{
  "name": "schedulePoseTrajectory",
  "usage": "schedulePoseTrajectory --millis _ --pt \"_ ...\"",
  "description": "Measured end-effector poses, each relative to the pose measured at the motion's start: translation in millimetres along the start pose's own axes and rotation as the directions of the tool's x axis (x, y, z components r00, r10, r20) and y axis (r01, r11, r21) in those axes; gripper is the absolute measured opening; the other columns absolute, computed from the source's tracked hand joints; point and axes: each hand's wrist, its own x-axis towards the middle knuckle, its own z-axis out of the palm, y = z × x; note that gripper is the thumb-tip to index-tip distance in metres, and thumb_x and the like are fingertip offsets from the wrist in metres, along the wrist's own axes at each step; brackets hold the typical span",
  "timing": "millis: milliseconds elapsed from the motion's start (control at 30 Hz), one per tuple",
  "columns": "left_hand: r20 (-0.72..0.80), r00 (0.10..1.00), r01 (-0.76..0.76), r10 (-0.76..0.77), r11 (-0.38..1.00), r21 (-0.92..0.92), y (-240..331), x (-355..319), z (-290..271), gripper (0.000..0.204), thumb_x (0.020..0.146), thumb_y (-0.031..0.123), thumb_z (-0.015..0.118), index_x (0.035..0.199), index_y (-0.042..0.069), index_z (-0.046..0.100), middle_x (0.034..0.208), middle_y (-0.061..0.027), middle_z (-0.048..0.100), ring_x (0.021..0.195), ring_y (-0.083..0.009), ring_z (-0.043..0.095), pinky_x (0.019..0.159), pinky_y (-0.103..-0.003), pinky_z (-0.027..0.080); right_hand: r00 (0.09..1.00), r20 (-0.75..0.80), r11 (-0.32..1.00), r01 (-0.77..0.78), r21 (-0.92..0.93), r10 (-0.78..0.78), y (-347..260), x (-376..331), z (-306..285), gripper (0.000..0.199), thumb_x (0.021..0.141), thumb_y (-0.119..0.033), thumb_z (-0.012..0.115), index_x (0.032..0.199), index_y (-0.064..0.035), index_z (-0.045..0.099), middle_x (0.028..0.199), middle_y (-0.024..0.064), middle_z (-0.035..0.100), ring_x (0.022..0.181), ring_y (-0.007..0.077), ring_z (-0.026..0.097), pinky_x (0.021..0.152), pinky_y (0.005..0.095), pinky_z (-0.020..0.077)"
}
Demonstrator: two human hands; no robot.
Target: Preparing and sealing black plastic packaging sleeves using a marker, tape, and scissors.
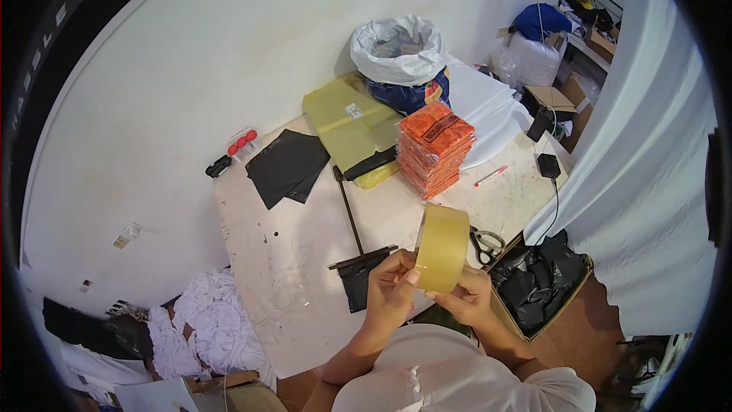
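Note:
A wide roll of clear yellowish packing tape [445, 248] is held up in front of me, above the table's near edge. My left hand [393, 284] pinches its lower left side with thumb and fingers. Gripping the lower right side is my right hand [467, 295], its thumb against the roll and some fingers hidden behind it. Just left of my left hand lies a black plastic piece [358, 278] under a dark bar, with a thin dark rod running away from it. Black-handled scissors [486, 244] lie right of the tape.
A stack of orange packets in clear film [435, 149] stands mid-table before a white-rimmed sack [400, 53]. Yellow packages [351, 122] and black plastic bags [286, 164] lie left of it. A red-white pen [491, 176] is to the right. A box of black packages [537, 282] sits below the table.

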Motion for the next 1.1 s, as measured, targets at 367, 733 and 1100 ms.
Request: schedulePoseTrajectory --millis 367,733,1100 --pt "-0.03 1.0 0.012 -0.007 0.982 0.186 11.4 -2.1 7.9 0.021 0.09 0.021 0.048 0.088 0.0 0.052 0.083 -0.0017 0.053 0.078 -0.0056 0.047 0.071 -0.021 0.037 0.993 -0.055 0.986 -0.092 0.141 0.101 1.4 -0.9 -2.4 0.029 0.073 0.004 0.066 0.101 0.0064 0.059 0.099 0.0111 0.062 0.089 0.0148 0.057 0.08 0.0266 0.0429" --pt "-0.033 0.999 -0.024 0.033 0.969 0.246 10.1 -3.9 4.3 0.012 0.087 0.009 0.051 0.084 -0.002 0.05 0.079 -0.0001 0.048 0.074 -0.003 0.041 0.062 -0.018 0.034 0.999 -0.005 0.998 -0.04 0.055 0.04 2.3 -1.3 0.1 0.032 0.07 0.005 0.068 0.102 0.0035 0.062 0.097 0.0118 0.063 0.094 0.0198 0.056 0.084 0.0304 0.0404" --pt "0.019 0.994 -0.107 0.105 0.971 0.212 20.8 -0.7 8.0 0.018 0.085 0.011 0.057 0.075 -0.002 0.048 0.074 -0.001 0.048 0.073 -0.0061 0.044 0.067 -0.021 0.036 0.997 0.054 0.998 0.058 -0.032 -0.056 -2.0 0.9 -1.8 0.028 0.071 0.003 0.067 0.1 0.0022 0.064 0.099 0.0136 0.064 0.099 0.0267 0.056 0.084 0.0339 0.0419"
